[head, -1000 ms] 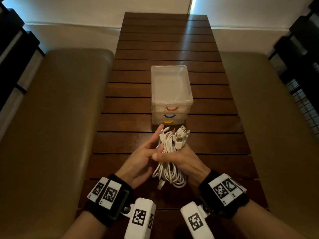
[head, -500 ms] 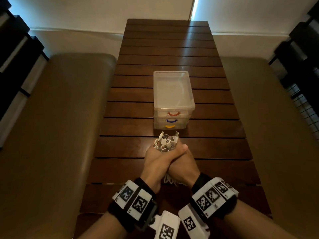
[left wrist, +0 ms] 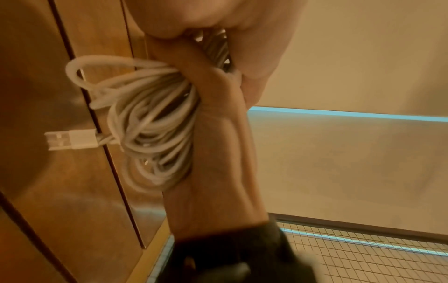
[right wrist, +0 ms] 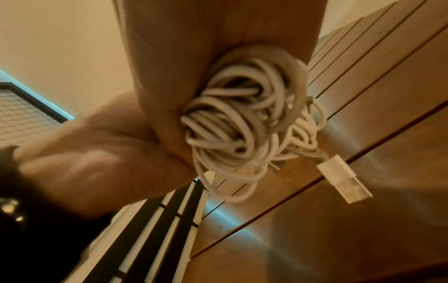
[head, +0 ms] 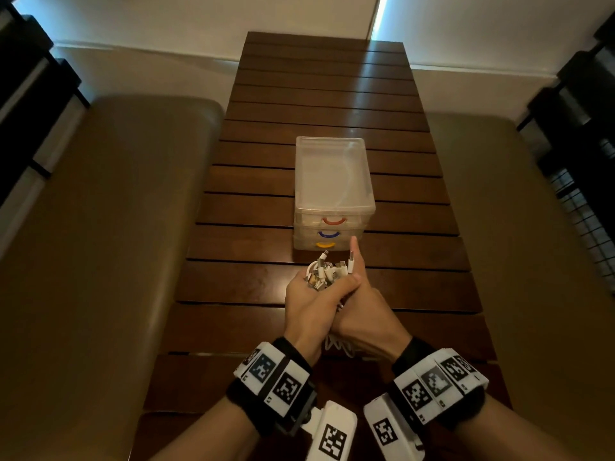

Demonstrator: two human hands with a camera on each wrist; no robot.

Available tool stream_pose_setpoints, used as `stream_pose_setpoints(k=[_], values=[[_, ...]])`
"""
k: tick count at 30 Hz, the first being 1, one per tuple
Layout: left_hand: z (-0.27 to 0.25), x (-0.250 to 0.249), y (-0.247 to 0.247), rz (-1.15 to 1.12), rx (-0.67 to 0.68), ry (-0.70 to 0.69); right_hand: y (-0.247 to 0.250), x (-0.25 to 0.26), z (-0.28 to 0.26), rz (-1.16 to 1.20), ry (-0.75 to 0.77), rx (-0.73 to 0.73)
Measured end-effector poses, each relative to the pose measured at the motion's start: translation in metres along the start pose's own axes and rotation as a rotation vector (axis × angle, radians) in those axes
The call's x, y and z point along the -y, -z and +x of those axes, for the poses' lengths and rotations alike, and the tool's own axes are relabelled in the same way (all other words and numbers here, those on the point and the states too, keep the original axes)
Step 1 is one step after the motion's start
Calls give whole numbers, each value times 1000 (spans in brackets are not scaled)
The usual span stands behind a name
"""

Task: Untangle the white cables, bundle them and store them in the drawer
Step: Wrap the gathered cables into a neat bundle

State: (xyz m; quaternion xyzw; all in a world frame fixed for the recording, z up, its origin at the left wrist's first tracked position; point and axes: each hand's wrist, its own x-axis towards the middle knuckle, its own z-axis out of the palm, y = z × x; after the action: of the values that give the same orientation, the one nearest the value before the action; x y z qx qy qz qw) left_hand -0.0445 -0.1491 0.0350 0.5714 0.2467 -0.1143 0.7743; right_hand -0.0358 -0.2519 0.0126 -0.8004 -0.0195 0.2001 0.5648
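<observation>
A bundle of white cables point(head: 327, 271) is clasped between both hands above the wooden table point(head: 253, 284), just short of the drawer unit. My left hand point(head: 309, 294) wraps round the bundle, its thumb lying across the right hand. My right hand point(head: 361, 294) grips it from the right, index finger straight and pointing forward. Plug ends stick up out of the fists. Looped coils point(left wrist: 150, 122) hang below the hands, with a USB plug point(left wrist: 70, 139) dangling; the coils point(right wrist: 242, 124) and plug point(right wrist: 344, 181) also show in the right wrist view.
A clear plastic drawer unit point(head: 332, 181) stands mid-table, all drawers closed, with red point(head: 333, 221), blue point(head: 328, 234) and yellow point(head: 325, 244) handles facing me. Tan benches point(head: 109, 247) flank the table on both sides. A dark wire-grid rack point(head: 589, 207) stands at the far right.
The left hand, open beside the bundle a second ago, has closed round it. Both hands moved forward toward the drawer unit, and the right index finger has straightened.
</observation>
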Motion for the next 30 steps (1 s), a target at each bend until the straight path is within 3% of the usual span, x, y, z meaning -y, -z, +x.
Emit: stream_pose_setpoints(k=[7, 13, 21, 30], values=[[6, -4, 1, -74, -21, 38, 1, -1, 2, -164, -18, 93], [10, -6, 2, -195, -58, 61, -9, 4, 4, -281, -103, -14], [15, -6, 6, -169, -118, 89, -9, 7, 13, -374, -145, 50], [16, -6, 7, -134, -114, 91, -18, 6, 9, -415, -42, -16]])
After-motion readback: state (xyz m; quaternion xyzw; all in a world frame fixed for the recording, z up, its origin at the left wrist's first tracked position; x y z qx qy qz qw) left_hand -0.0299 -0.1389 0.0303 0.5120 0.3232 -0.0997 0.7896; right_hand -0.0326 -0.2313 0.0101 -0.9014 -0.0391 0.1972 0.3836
